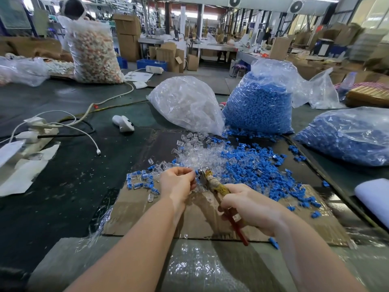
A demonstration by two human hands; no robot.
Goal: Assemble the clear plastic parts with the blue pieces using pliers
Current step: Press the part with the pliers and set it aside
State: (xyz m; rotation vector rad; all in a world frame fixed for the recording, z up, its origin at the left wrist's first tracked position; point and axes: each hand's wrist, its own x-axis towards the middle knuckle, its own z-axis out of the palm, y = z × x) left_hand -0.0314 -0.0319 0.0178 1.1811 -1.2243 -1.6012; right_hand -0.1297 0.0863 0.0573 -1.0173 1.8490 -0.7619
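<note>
Head view: two hands (177, 182), one pliers (212, 184)

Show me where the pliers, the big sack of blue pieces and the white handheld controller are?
pliers (212, 185), head view, on the tape-wrapped neck just behind the metal tip.
sack of blue pieces (259, 108), head view, on its bulging front.
white handheld controller (124, 122), head view, on its body.

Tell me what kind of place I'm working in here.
Likely a factory assembly floor: bulk bags of blue pieces and clear parts, stacked cartons, and rows of workbenches behind.
</note>
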